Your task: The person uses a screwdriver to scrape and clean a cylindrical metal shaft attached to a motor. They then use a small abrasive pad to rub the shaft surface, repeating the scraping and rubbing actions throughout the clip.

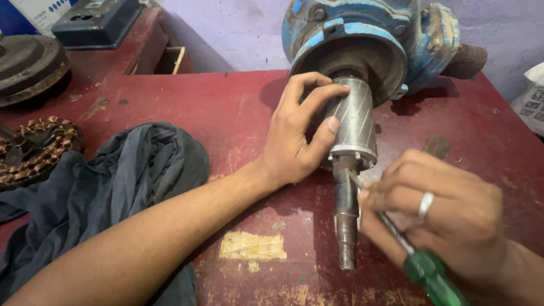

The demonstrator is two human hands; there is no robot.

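I am gripping the motor rotor (354, 122) with my left hand (297, 133), fingers curled over the top of its steel drum and thumb pressing in from the near side, so the hand is clamped firmly around it. The rotor is sticking out of the blue pump housing (362, 39), which is lying on its side at the far edge of the red workbench (226, 107), and the rusty shaft (345, 218) is running from the rotor toward me, just above the bench top.

My right hand (447, 212) is closing around a green-handled screwdriver (428, 272), fingers wrapped tight on the shank and the tip resting against the shaft just below the rotor's end ring.

I am judging the rotor as heavy and completely stiff, solid laminated steel with skewed slots. The drum surface is looking smooth and probably a little greasy, so it could slip if I squeeze lightly; a full wrap around the drum is the best hold. The shaft is rougher with rust and would give more bite, but it is thin. The housing itself is looking like cast iron, far too heavy to shift with one hand.

To the left of the rotor a dark grey rag (119, 181) is lying bunched on the bench, and beyond that a copper winding (37, 150) is sitting at the bench's left edge.
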